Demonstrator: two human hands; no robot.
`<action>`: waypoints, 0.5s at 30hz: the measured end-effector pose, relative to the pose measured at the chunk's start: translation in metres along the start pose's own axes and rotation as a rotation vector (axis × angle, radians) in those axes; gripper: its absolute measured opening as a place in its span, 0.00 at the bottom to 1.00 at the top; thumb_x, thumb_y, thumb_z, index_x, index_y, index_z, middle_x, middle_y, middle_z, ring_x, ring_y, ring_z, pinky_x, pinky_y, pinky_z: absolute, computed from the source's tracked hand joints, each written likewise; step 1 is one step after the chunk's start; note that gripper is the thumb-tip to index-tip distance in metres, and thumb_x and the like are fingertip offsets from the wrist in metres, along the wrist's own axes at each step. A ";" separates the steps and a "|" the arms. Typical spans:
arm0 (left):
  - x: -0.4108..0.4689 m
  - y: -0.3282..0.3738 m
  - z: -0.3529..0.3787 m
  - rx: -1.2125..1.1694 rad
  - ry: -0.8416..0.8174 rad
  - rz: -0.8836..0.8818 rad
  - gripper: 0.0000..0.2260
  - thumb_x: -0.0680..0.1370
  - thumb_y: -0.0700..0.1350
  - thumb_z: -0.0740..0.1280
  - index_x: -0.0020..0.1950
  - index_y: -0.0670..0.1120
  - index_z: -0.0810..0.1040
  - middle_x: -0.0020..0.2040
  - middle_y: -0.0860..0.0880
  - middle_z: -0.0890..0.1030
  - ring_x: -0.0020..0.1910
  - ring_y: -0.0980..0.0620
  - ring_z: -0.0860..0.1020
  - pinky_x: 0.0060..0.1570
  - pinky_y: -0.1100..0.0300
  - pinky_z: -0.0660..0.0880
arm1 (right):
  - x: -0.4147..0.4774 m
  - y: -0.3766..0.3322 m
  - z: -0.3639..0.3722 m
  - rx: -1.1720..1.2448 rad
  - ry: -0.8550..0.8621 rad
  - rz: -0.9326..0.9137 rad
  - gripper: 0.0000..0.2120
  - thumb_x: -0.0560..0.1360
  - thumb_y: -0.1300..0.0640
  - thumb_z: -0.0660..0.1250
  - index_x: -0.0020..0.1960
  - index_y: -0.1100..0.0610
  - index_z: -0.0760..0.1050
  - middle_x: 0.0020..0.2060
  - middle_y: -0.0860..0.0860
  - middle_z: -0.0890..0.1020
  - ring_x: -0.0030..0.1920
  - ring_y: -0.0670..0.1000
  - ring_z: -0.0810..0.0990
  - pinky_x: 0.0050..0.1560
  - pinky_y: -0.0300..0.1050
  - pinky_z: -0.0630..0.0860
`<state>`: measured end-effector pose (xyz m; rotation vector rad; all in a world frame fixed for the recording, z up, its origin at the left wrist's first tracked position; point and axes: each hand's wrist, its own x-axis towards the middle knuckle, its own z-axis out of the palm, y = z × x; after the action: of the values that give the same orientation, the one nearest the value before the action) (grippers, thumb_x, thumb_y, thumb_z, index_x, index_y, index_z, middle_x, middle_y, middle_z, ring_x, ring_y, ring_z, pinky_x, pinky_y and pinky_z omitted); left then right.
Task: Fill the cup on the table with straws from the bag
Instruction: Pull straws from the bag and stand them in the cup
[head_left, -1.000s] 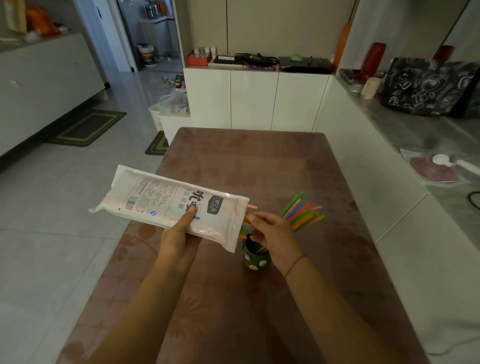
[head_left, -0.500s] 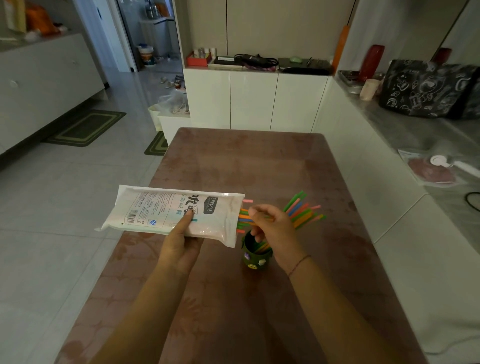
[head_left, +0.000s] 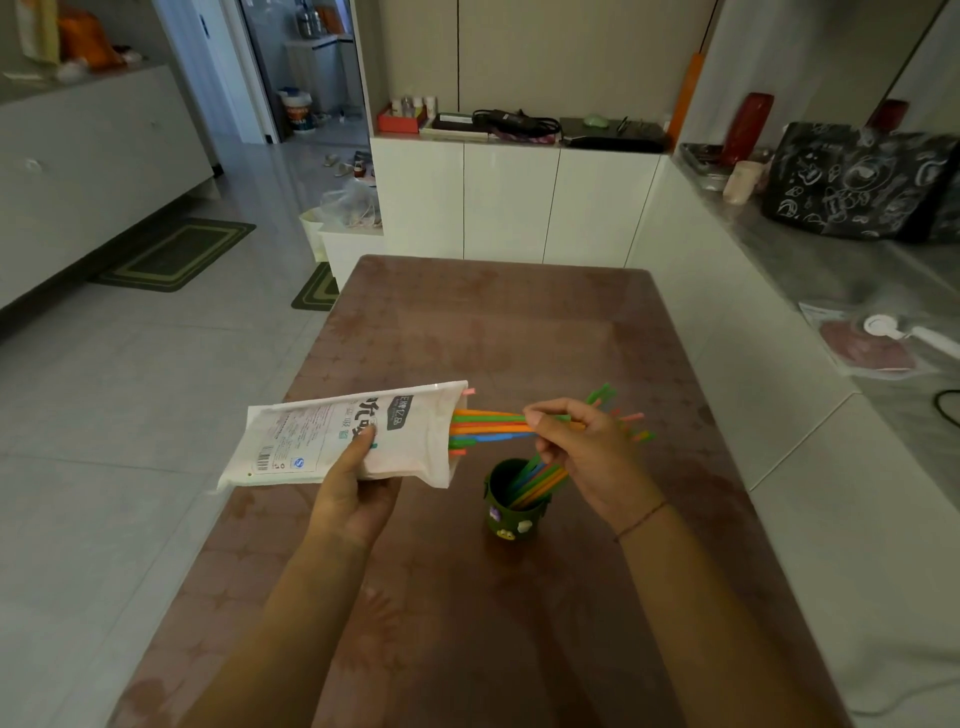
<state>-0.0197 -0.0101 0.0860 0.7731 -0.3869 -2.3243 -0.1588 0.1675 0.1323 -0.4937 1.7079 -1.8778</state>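
My left hand (head_left: 358, 488) grips a white straw bag (head_left: 343, 439), held roughly level above the brown table (head_left: 498, 332) with its open mouth pointing right. Orange, green and blue straws (head_left: 488, 428) stick out of that mouth. My right hand (head_left: 582, 457) pinches this bunch just right of the bag, above the cup. A dark green cup (head_left: 511, 506) with small stickers stands on the table below my right hand, and several coloured straws lean in it to the right.
White cabinets (head_left: 514, 202) stand past the table's far end. A grey counter (head_left: 841, 291) runs along the right with a black bag (head_left: 857, 182) and a white handled tool (head_left: 904, 332). Tiled floor (head_left: 130, 405) lies to the left.
My right hand has drawn a bunch of straws farther out of the bag's mouth to the right. The bag has tilted closer to level and shifted slightly left.
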 end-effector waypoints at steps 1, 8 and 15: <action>0.000 -0.001 0.001 0.003 0.006 -0.008 0.16 0.74 0.34 0.67 0.60 0.47 0.74 0.52 0.46 0.85 0.54 0.47 0.82 0.46 0.49 0.81 | 0.000 0.001 0.002 0.024 0.000 0.003 0.04 0.74 0.65 0.66 0.44 0.60 0.79 0.28 0.52 0.76 0.28 0.46 0.74 0.30 0.36 0.72; 0.000 -0.007 0.002 0.012 -0.012 -0.021 0.19 0.74 0.33 0.67 0.62 0.47 0.73 0.52 0.45 0.84 0.48 0.48 0.84 0.42 0.50 0.82 | 0.004 0.010 0.012 0.540 0.101 0.068 0.05 0.75 0.66 0.64 0.44 0.58 0.73 0.30 0.50 0.75 0.27 0.44 0.74 0.26 0.34 0.71; -0.004 -0.017 0.008 0.031 -0.007 -0.041 0.13 0.75 0.33 0.66 0.55 0.47 0.75 0.46 0.46 0.85 0.52 0.46 0.82 0.47 0.48 0.79 | 0.002 0.018 0.025 0.457 0.107 0.080 0.04 0.74 0.63 0.66 0.47 0.60 0.79 0.32 0.49 0.77 0.30 0.44 0.75 0.29 0.33 0.73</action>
<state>-0.0304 0.0060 0.0857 0.7948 -0.4151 -2.3651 -0.1425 0.1464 0.1176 -0.1432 1.2748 -2.1774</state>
